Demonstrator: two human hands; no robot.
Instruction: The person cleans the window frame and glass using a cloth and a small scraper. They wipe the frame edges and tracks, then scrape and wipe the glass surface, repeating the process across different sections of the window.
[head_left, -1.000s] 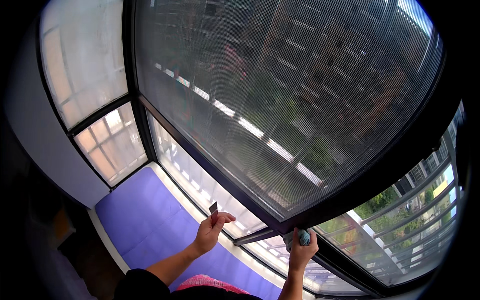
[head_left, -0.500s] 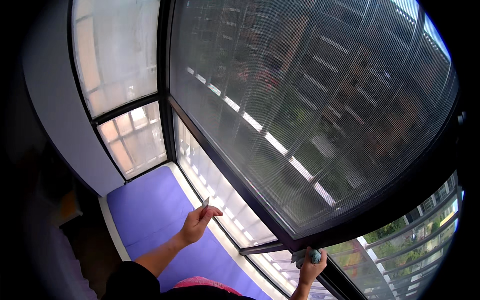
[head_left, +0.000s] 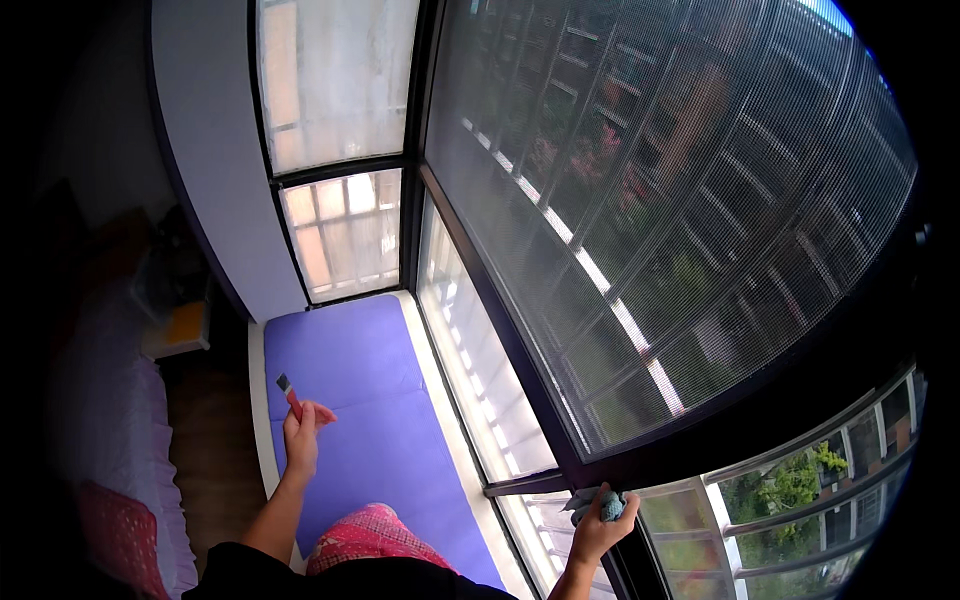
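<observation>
My left hand (head_left: 301,432) is raised over the purple cushion (head_left: 375,400) of a window seat and grips a small tool with a red handle and a dark tip (head_left: 288,392). My right hand (head_left: 600,520) is at the lower part of the dark window frame (head_left: 560,455), closed on a crumpled blue-grey cloth (head_left: 598,505) pressed near a short dark handle (head_left: 525,486). A large mesh window screen (head_left: 650,200) fills the view above both hands.
Lower panes with white bars (head_left: 470,370) run along the seat's outer edge. A side window (head_left: 335,150) and pale wall (head_left: 205,150) close the far end. A patterned pink knee (head_left: 370,532) rests on the cushion. A bed with pale cover (head_left: 100,440) lies to the left.
My left hand has swung away from the window frame, leftward over the cushion, still holding the small tool. My right hand stays at the frame with the cloth. The view has turned left.
</observation>
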